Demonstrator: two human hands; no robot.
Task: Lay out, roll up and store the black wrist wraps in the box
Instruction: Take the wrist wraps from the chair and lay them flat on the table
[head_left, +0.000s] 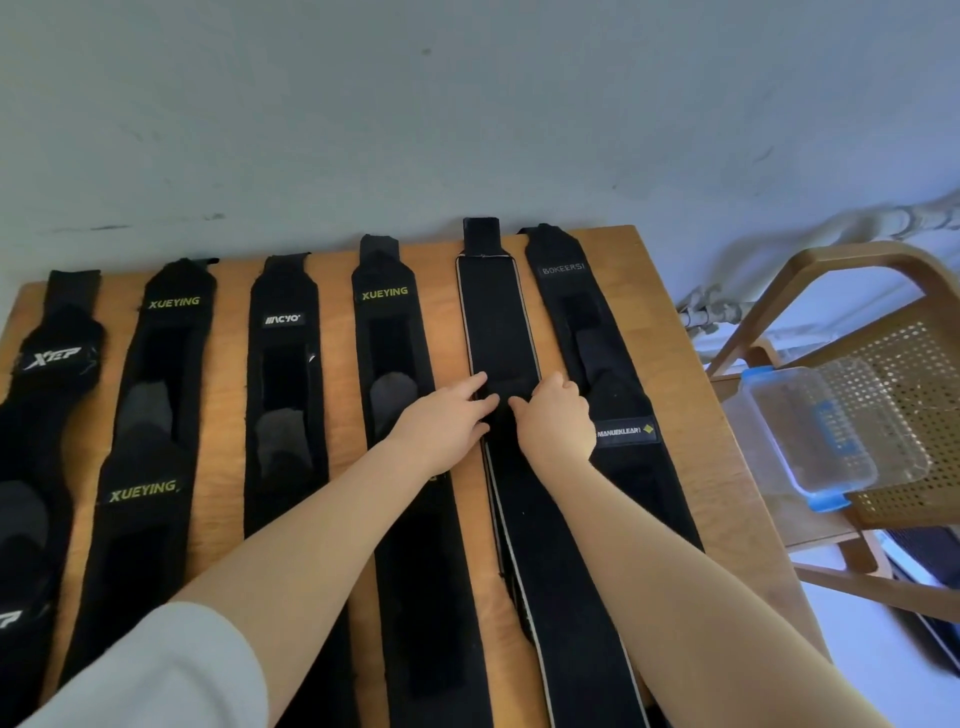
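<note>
Six rows of black wrist wraps laid lengthwise on a wooden table (670, 332). Both hands on the white-edged wrap (496, 322), fifth from the left: left hand (447, 423) and right hand (556, 421) with fingers nearly straight, pressing its middle, gripping nothing. Clear plastic box (810, 431) waiting on a cane chair (904, 364) to the right. Advice: smooth flat, keep edges aligned, then roll tightly from one end.

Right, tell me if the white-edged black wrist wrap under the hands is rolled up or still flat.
Flat. The white-edged black wrist wrap lies spread lengthwise on the wooden table, no roll visible; left hand and right hand rest on its middle.
</note>
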